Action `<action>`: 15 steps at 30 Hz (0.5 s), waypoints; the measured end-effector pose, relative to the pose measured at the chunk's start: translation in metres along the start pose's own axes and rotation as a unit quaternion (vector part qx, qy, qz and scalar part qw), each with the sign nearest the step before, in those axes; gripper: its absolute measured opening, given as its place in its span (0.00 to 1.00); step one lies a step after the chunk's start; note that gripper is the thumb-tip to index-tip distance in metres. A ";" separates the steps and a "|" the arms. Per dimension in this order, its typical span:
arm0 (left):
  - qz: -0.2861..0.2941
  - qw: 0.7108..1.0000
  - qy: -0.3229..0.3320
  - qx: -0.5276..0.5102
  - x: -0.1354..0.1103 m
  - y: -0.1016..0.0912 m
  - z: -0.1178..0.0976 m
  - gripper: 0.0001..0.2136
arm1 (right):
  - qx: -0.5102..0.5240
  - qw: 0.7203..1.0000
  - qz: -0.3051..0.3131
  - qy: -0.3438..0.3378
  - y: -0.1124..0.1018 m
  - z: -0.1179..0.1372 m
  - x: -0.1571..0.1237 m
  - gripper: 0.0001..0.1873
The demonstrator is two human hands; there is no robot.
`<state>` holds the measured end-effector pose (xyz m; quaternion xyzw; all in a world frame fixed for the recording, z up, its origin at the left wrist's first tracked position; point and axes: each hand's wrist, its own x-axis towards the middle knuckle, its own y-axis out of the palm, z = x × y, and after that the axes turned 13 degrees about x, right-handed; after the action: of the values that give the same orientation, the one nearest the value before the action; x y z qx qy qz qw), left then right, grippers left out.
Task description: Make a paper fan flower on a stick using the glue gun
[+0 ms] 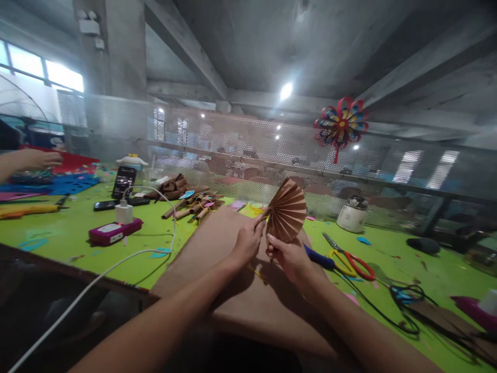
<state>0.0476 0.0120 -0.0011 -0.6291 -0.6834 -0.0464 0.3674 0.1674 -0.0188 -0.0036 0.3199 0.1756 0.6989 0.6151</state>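
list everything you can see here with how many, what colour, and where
fan: one, brown, between the hands
work surface: one, brown, beneath the hands
table: one, green, across the view
paper rolls: several, brown, left of centre
scissors: one pair, red and yellow handles, right
extension blocks: two, purple, left and far right
charger: one, white, on left block
phone: one, black, propped up left
lidded pot: one, white, right rear
paper scraps: many, mixed colours, over the table
flower ornament: one, multicoloured, upper right
mesh screen: one, grey, behind table
other person's hand: one, left edge
left hand: one, holding fan's left side
right hand: one, holding fan's lower edge
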 end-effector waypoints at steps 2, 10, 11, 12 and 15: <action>-0.003 1.000 0.021 0.022 0.001 0.000 0.003 0.15 | -0.002 1.000 0.001 0.002 -0.001 -0.002 -0.001 0.16; 0.005 0.999 0.024 0.042 0.001 0.006 0.011 0.18 | -0.029 1.000 0.005 -0.007 -0.003 -0.006 0.000 0.16; 0.011 0.999 0.015 0.032 0.000 0.006 0.011 0.17 | -0.031 1.000 0.000 -0.006 -0.003 -0.007 0.001 0.16; 0.014 1.000 0.007 0.019 -0.001 0.007 0.010 0.17 | -0.032 0.999 -0.006 -0.003 -0.003 -0.008 0.001 0.16; 0.022 1.000 0.008 -0.009 -0.003 0.007 0.007 0.16 | -0.036 0.999 -0.027 0.005 -0.005 -0.011 0.003 0.16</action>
<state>0.0504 0.0144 -0.0102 -0.6469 -0.6660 -0.0500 0.3680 0.1639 -0.0139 -0.0138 0.2898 0.1618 0.6896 0.6437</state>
